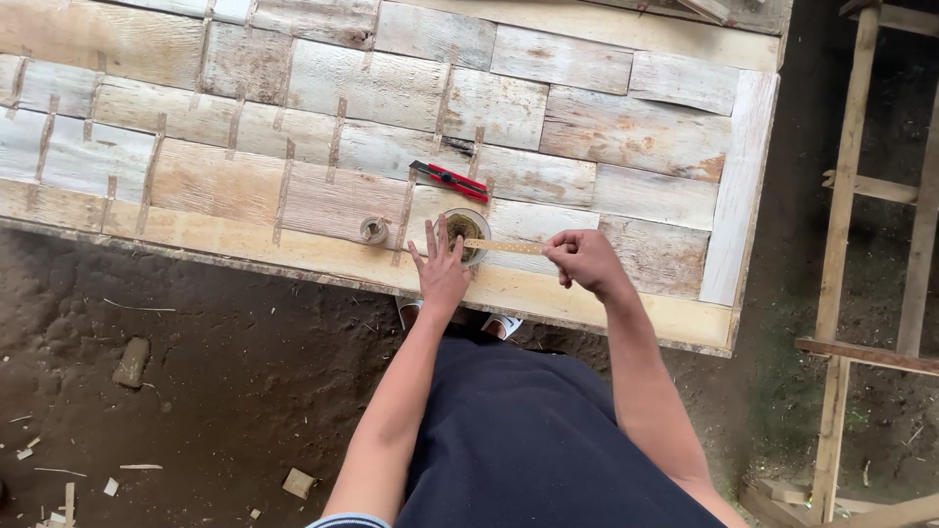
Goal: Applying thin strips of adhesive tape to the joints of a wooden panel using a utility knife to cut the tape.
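Near the panel's (626,313) front edge, a small round container (466,235) is steadied under the open left hand (442,272); a thin wooden strip (504,246), light and probably snappable, is pinched by the right hand (584,258) at its outer end.

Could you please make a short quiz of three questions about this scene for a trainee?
1. True or false: the left hand rests beside the round container.
2. What does the right hand pinch? A) thin wooden strip B) hammer C) brush
3. Which tool lies on the wooden panel, beyond the container?

Key: 1 true; 2 A; 3 the red and black utility knife.
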